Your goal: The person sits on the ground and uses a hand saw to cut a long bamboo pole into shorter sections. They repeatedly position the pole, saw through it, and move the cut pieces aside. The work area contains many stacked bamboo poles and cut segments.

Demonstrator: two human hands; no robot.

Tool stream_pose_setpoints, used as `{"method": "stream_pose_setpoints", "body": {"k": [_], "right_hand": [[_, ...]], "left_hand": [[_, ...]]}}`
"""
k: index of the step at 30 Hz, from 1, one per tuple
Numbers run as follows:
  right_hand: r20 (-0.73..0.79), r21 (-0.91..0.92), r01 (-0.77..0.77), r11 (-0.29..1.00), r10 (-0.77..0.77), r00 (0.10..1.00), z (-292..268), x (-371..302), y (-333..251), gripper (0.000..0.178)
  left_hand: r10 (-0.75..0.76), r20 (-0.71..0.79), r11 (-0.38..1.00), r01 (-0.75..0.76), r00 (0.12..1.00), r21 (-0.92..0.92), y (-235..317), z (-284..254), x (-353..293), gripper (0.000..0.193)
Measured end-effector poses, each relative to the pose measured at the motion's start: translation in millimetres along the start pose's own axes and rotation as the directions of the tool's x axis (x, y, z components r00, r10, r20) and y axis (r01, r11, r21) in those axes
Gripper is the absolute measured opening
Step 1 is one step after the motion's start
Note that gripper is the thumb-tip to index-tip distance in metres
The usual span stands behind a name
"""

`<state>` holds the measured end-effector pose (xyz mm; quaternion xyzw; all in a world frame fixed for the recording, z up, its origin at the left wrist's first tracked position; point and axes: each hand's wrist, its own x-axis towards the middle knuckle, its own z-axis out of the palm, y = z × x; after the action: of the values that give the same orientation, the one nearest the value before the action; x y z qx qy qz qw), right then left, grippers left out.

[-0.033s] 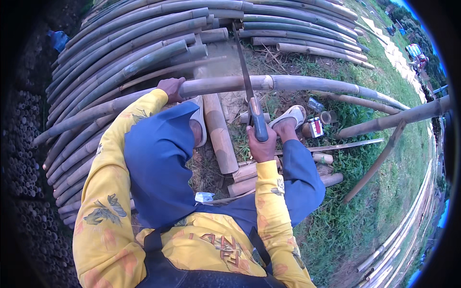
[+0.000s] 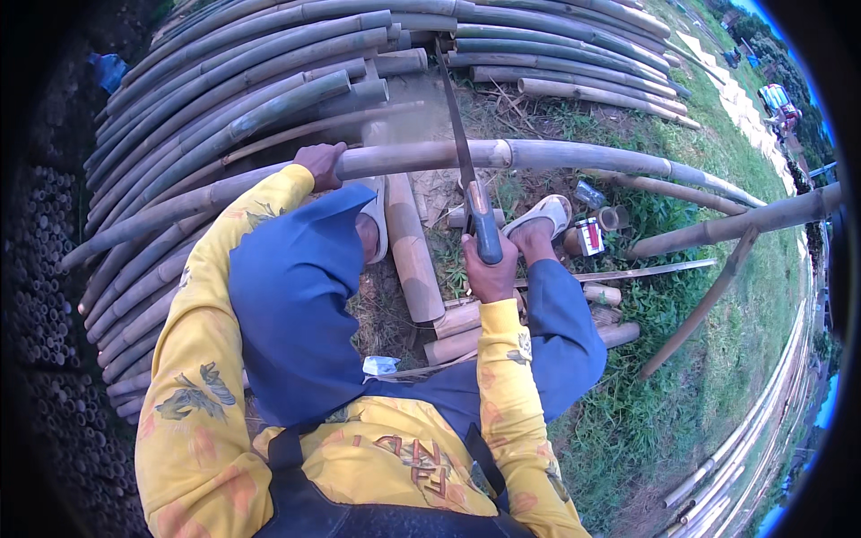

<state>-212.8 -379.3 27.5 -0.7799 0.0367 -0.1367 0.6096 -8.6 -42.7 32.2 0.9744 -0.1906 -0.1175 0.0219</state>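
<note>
A long bamboo pole (image 2: 421,160) lies crosswise in front of me, bending away toward both sides. My left hand (image 2: 320,166) is wrapped over the pole left of the middle. In my right hand (image 2: 491,272) is the grip of a handsaw (image 2: 485,229), closed in my fingers. The dark saw blade (image 2: 453,112) runs away from me across the pole and reaches toward the far stack. Whether its teeth sit in a cut is too small to tell. Under the pole, between my feet, lies a thick cut bamboo piece (image 2: 411,247).
Bamboo poles (image 2: 242,76) are stacked at the far left, with more poles (image 2: 574,63) at the far right. A slanted support pole (image 2: 735,220) stands right. By my right foot are a cigarette pack (image 2: 589,237) and a clear cup (image 2: 613,218). Short bamboo pieces (image 2: 457,345) lie nearer.
</note>
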Motion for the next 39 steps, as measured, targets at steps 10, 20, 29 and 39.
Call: {"method": "stream_pose_setpoints", "body": {"k": [10,20,29,39], "right_hand": [[0.063,-0.084,-0.079,0.993,0.084,0.994,5.2,-2.3,15.7,0.011],[0.05,-0.117,-0.195,0.974,0.202,0.978,-16.5,-56.2,-14.5,0.013],[0.084,-0.186,-0.284,0.94,0.304,0.949,-39.9,-38.9,-9.2,0.011],[0.103,-0.29,-0.214,0.933,0.253,0.962,-69.8,-144.2,-57.2,0.028]], "left_hand": [[-0.037,-0.063,0.998,0.033,0.997,-0.061,-26.5,61.3,13.6,0.027],[-0.039,0.046,0.998,0.041,0.998,-0.047,-17.7,43.1,17.0,0.032],[0.014,-0.061,0.993,-0.021,0.998,-0.119,-6.5,63.5,31.2,0.035],[-0.042,0.024,0.998,0.043,0.999,-0.043,-25.1,43.0,12.6,0.032]]}}
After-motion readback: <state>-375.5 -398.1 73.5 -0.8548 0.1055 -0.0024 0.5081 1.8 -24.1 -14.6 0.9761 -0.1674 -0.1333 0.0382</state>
